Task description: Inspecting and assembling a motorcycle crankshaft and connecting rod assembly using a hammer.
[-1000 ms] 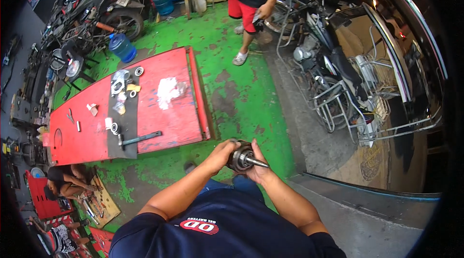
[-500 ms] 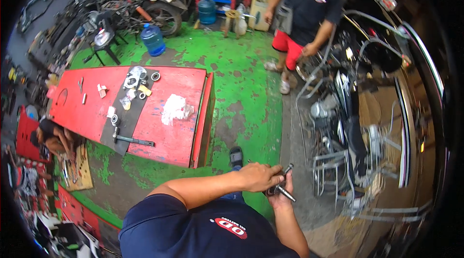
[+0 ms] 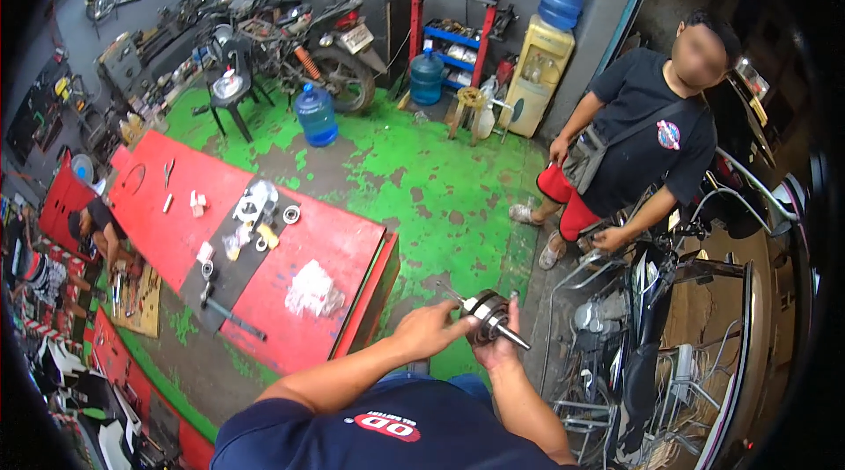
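A motorcycle crankshaft with dark round webs and bright shaft ends is held up in front of my body, tilted down to the right. My right hand supports it from below and behind, fingers wrapped round its far side. From the left, my left hand grips at its near side, with the thumb against the round web. The left fingertips are partly hidden. A thin shaft end sticks out at the upper left, above my left hand.
Left of me stands a red workbench with a hammer, a white rag, bearings and metal parts. A person in a dark shirt stands ahead at the right, beside a motorcycle. Another person crouches far left. Blue water jugs stand beyond.
My view has tilted up and shifted. The crankshaft has turned, so its round webs now show. My left hand has drawn back from over it to its left side.
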{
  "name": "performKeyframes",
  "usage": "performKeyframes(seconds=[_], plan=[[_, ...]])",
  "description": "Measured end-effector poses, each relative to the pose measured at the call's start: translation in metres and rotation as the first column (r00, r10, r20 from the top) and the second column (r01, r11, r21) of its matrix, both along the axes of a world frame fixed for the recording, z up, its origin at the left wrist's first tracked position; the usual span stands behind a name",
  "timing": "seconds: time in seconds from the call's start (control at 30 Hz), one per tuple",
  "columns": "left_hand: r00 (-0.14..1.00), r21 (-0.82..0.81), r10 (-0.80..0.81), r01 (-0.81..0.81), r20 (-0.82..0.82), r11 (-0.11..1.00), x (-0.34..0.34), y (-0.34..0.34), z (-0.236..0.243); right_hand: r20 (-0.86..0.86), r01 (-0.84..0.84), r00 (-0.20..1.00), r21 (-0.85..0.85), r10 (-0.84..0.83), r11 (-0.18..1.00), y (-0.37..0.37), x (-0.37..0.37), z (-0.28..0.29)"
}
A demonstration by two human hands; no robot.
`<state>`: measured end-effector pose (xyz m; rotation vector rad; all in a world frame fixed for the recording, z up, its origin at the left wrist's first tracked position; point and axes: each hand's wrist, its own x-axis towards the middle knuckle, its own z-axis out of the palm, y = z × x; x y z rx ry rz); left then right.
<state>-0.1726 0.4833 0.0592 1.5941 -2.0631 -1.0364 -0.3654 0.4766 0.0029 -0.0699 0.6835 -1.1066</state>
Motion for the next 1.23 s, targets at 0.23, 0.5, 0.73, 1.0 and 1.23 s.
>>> performKeyframes(seconds=[0.23, 0.5, 0.73, 1.0, 1.23], plan=[[0.567, 0.742, 0.596, 0.040, -0.569, 0.669, -0.010, -0.131, -0.033, -0.066, -0.210, 0.978, -0.313, 0.199, 0.926, -0.181, -0.002, 0.006], [0.118, 0.767, 0.759, 0.045, -0.640, 0.640, -0.020, -0.345, 0.004, -0.699, -0.619, 0.713, -0.593, 0.053, 0.515, -0.415, 0.010, 0.040], [-0.245, 0.659, 0.626, -0.081, -0.740, 0.748, -0.004, -0.502, 0.046, -0.696, -0.750, 0.660, -0.595, 0.282, 0.288, -0.602, 0.054, 0.101], [-0.550, 0.671, 0.552, -0.021, -0.627, 0.741, 0.065, -0.682, 0.025, -0.467, -0.542, 0.833, -0.584, 0.296, 0.604, -0.791, 0.140, 0.112], [-0.376, 0.510, 0.440, -0.108, -0.816, 0.853, 0.159, -0.842, 0.004, -0.021, -0.322, 0.938, -0.423, 0.346, 0.847, -0.933, 0.200, 0.122]])
